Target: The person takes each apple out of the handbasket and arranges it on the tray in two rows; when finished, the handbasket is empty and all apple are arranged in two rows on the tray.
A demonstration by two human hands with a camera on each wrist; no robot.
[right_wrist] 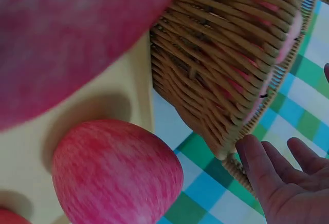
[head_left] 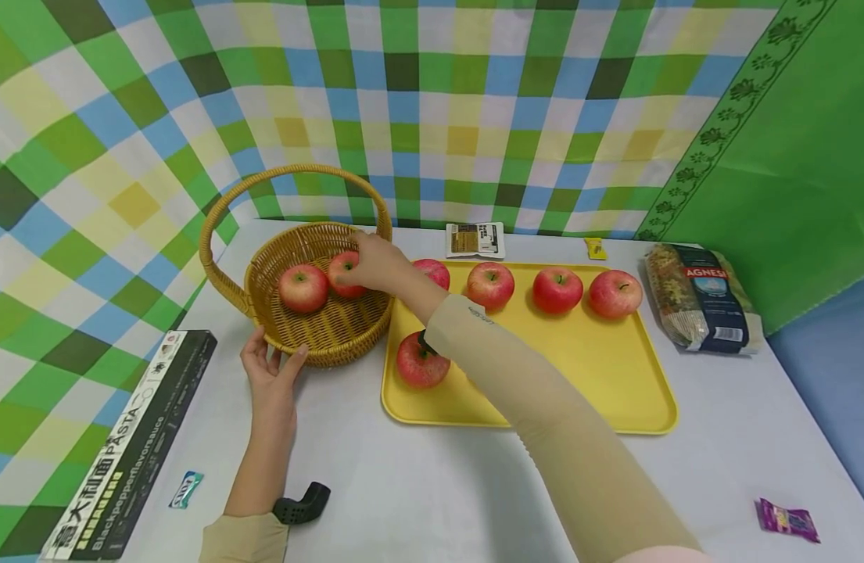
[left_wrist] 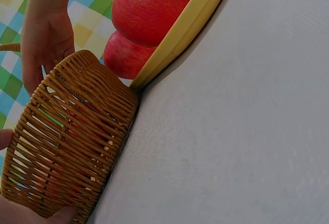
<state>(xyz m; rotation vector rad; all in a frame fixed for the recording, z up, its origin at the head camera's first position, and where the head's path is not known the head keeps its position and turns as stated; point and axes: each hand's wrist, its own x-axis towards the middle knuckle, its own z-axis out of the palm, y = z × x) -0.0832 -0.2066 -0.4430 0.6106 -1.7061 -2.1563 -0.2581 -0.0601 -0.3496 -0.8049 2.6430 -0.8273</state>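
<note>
A round wicker basket [head_left: 333, 344] with a tall handle stands at the left of the table. Inside it lie two red apples, one at the left [head_left: 303, 288] and one at the right [head_left: 343, 275]. My right hand [head_left: 378, 266] reaches over the basket's right rim beside the right apple; its fingers look spread and loose in the right wrist view. At the front left, my left hand [head_left: 271, 383] holds the basket's side, thumb and fingers apart on the wicker. A yellow tray [head_left: 565, 375] next to the basket bears several apples [head_left: 491, 285], partly behind my right arm.
A pasta box [head_left: 132, 446] lies along the left edge near a small blue-green packet [head_left: 186, 489]. Behind the tray are a white sachet [head_left: 475, 240] and a yellow packet [head_left: 596, 249]. A pasta bag [head_left: 702, 299] lies at right, a purple wrapped packet [head_left: 787, 520] nearer.
</note>
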